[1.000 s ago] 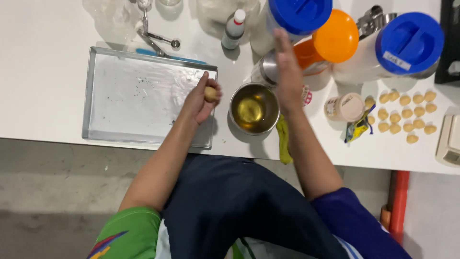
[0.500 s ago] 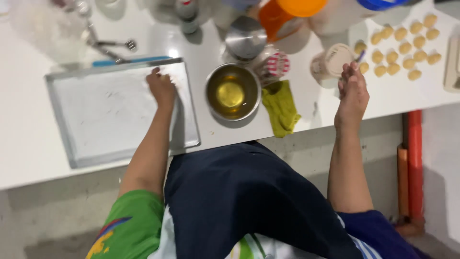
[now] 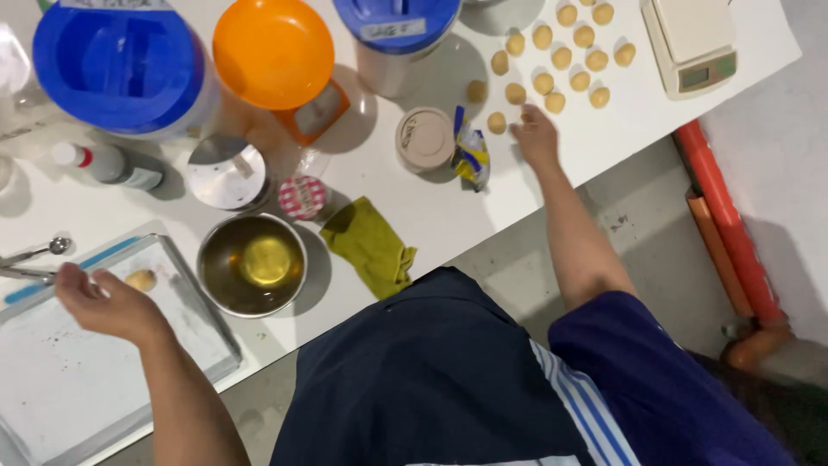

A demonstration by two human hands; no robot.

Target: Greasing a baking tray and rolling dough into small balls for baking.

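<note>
My left hand (image 3: 108, 302) hovers over the metal baking tray (image 3: 52, 388) at the lower left, its fingers loosely apart and nothing in them. One dough ball (image 3: 141, 280) lies on the tray just beyond the fingertips. My right hand (image 3: 536, 134) is stretched out to the near edge of several small dough balls (image 3: 561, 59) lying in rows on the white table. Its fingertips touch the nearest of them, and I cannot tell whether it grips one. A steel bowl of yellow liquid (image 3: 250, 263) stands between my two arms.
A green cloth (image 3: 369, 246) lies beside the bowl. Behind stand two blue-lidded tubs (image 3: 121, 60) (image 3: 397, 22), an orange-lidded jar (image 3: 274, 52), a steel lidded pot (image 3: 228, 173), a small checked jar (image 3: 302, 197), a beige cup (image 3: 424, 138) and a wrapper (image 3: 470, 155). A scale (image 3: 690, 43) sits far right.
My left hand has set a dough ball on the tray and drawn back from it. My right hand has moved from the table's edge up to the rows of dough balls.
</note>
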